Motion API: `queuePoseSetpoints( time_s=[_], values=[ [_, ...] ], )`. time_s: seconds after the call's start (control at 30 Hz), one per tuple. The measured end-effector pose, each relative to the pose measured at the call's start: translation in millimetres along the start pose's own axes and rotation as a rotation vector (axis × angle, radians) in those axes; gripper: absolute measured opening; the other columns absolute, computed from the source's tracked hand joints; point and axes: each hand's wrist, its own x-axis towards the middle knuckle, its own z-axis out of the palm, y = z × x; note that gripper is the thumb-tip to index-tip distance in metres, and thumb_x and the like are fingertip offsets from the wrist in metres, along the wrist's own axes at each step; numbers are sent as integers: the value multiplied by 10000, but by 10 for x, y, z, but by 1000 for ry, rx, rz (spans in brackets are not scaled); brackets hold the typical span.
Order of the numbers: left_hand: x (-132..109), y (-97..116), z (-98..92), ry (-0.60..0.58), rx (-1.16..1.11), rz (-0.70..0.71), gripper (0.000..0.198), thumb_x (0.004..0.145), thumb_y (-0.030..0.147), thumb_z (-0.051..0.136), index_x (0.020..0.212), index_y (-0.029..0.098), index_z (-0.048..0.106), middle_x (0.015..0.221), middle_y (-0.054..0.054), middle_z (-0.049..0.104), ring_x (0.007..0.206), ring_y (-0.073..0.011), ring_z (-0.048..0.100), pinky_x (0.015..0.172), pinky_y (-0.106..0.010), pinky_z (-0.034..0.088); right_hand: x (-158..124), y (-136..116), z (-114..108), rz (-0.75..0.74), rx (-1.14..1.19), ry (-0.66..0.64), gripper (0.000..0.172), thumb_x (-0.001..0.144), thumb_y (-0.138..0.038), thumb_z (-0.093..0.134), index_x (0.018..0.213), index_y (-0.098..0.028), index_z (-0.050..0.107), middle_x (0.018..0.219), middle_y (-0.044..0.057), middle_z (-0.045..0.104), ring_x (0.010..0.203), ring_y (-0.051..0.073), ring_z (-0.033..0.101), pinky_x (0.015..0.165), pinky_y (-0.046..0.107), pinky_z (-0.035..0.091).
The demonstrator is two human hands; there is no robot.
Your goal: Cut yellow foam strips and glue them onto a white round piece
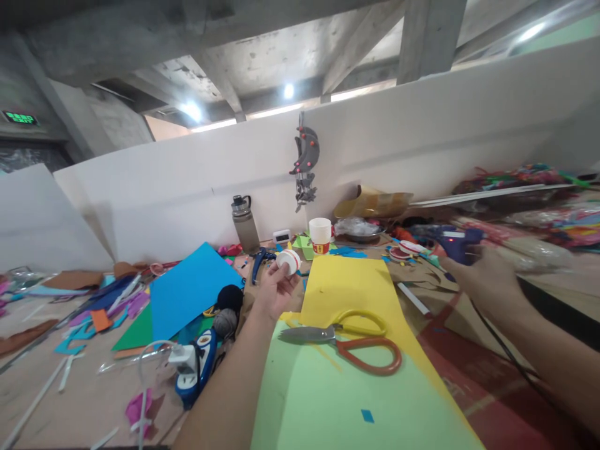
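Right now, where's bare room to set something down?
Yellow sheet, between upright paper cup and scissors. Light-green sheet, below the scissors, except one blue scrap. Crowded: around the gray yarn ball and power strip, the paper cup, and the glue gun in the right hand.

Scissors point(323, 335) are lying on paper sheets point(319, 400), a power strip point(199, 369) resting to their left. Behind these, a paper cup point(320, 231) is standing between a bottle point(245, 226) (left) and a glue gun point(455, 242) (right); an ornament point(308, 151) is hanging on the panel point(234, 165) beyond.
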Motion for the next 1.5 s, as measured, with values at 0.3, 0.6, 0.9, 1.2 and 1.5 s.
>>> queuePoseSetpoints(
  time_s=[0.3,0.6,0.9,1.2,1.5],
  values=[
    [-65,-12,33,98,-55,20,123,721,121,717,819,180,672,760,-4,699,607,-83,613,633,-214,543,-547,-885,41,-243,995,-541,396,712,-413,658,1041,-261,498,930,33,644,726,193,657,592,305,548],
    [-86,-127,88,44,62,2,251,635,158,784,856,180,667,855,-22,700,717,-119,636,642,-230,530,-773,-1027,560,109,1224,-715,321,726,-301,660,992,-226,496,949,31,673,625,117,622,572,260,543],
    [-258,-252,189,-208,584,455,191,673,195,765,770,197,601,1003,-50,661,954,-189,622,823,-317,494,-874,-1013,530,397,1394,-802,455,574,-317,814,907,-209,523,812,-1,657,672,148,650,645,289,548],
    [-300,-233,129,-408,1115,837,108,745,167,689,834,228,683,1122,-84,554,1071,-220,549,899,-351,452,-956,-992,483,210,1196,-776,451,617,-353,786,958,-190,541,755,-24,637,610,114,571,574,242,454],
    [-253,-353,236,-176,386,-49,364,801,433,605,1029,154,654,1029,-123,654,955,-222,602,743,-302,495,-855,-912,543,-51,990,-421,615,659,-399,750,1166,-207,460,1117,99,646,972,249,630,856,408,493]
  ],
)
